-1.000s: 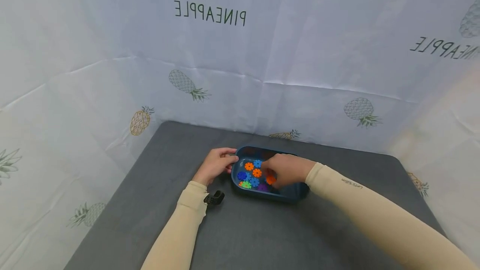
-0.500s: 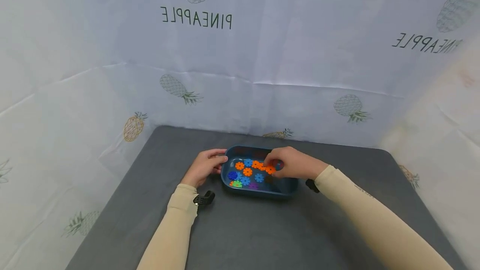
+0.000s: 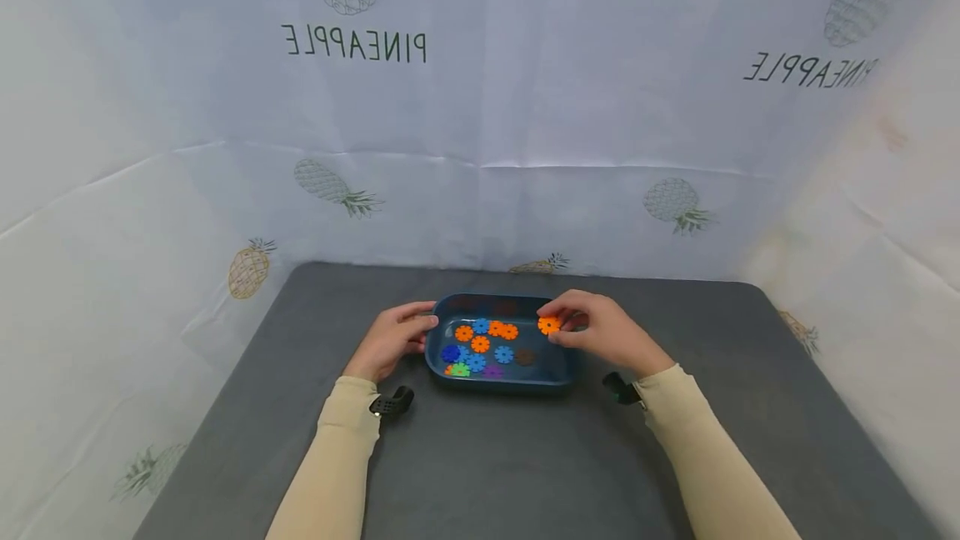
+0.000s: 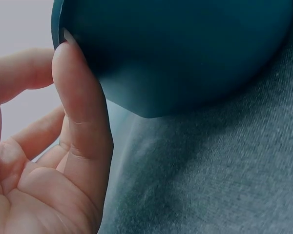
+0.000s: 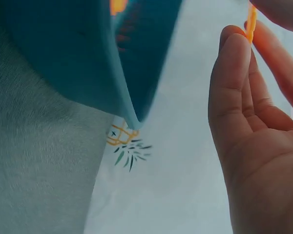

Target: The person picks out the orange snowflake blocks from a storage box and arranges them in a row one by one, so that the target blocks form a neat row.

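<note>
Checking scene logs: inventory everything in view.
Tray: 1, dark blue, on table
Held notched disc: 1, orange, by tray's right end
Notched discs: at least 4, orange, in tray
Notched discs: 4, light blue, in tray
Notched discs: 1 each, dark blue, green, purple, brown, in tray
Table: 1, grey, under tray
Pineapple-print backdrop: 1, white, around table
Wrist straps: 2, black, at wrists
Sleeves: 2, beige, on forearms
Left hand: 1, gripping tray rim
Right hand: 1, fingers pinching held disc

Soft, even light — warm haze over the cloth (image 3: pixel 847 182) at the head view's right, wrist views dimmer.
</note>
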`<act>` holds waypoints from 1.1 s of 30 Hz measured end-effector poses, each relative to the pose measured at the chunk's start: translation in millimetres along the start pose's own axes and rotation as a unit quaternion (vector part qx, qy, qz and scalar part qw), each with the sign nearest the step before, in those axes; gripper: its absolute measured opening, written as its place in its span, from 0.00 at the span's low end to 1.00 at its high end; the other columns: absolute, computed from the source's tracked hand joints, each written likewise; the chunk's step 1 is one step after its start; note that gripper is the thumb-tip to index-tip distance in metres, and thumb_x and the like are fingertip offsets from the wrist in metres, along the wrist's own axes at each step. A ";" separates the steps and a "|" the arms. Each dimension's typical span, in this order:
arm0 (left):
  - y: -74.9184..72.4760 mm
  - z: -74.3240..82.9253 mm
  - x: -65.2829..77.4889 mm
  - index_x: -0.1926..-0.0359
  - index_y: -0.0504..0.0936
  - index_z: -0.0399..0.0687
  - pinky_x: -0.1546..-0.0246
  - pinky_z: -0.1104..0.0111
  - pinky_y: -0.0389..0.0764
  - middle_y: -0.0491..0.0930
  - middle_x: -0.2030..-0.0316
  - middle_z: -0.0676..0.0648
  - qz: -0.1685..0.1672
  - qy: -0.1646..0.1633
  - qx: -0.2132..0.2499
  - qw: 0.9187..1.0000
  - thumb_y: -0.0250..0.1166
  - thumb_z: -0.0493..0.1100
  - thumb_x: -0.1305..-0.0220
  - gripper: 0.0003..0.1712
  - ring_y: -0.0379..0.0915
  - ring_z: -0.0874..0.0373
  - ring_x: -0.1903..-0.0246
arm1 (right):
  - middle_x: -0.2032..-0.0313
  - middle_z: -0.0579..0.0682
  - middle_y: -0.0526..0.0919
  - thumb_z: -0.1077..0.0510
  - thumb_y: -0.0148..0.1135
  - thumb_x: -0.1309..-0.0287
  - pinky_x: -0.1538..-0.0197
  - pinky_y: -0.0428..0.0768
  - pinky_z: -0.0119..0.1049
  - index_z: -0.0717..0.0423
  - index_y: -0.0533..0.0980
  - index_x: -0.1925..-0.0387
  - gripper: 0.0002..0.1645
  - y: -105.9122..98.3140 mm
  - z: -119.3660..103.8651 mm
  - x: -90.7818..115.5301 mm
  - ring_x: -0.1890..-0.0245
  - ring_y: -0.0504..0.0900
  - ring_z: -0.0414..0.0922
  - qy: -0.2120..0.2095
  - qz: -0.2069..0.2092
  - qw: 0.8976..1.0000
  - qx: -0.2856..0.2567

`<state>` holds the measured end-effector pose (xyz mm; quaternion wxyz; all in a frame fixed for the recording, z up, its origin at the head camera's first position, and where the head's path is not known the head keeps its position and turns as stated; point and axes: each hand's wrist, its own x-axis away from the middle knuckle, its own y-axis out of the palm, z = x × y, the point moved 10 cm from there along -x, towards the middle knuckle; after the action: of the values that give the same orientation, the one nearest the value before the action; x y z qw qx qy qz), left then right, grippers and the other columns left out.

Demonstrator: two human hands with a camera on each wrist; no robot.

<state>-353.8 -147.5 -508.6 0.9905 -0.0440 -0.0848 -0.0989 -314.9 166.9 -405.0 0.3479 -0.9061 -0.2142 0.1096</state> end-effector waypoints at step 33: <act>-7.6 -3.2 0.2 0.23 0.75 0.51 0.59 0.70 0.86 0.82 0.54 0.49 -0.010 -0.002 -0.010 1.000 0.69 0.53 0.23 0.34 0.76 0.59 0.65 | 0.48 0.53 0.86 0.54 0.75 0.32 0.47 0.84 0.43 0.50 0.86 0.40 0.20 -15.1 120.3 32.0 0.54 0.83 0.47 0.146 0.075 0.986 -0.017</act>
<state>-354.7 -155.3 -511.1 0.9888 -0.0535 -0.0865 -0.1094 -333.1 262.1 -484.6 0.3505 -0.9318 -0.0940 -0.0017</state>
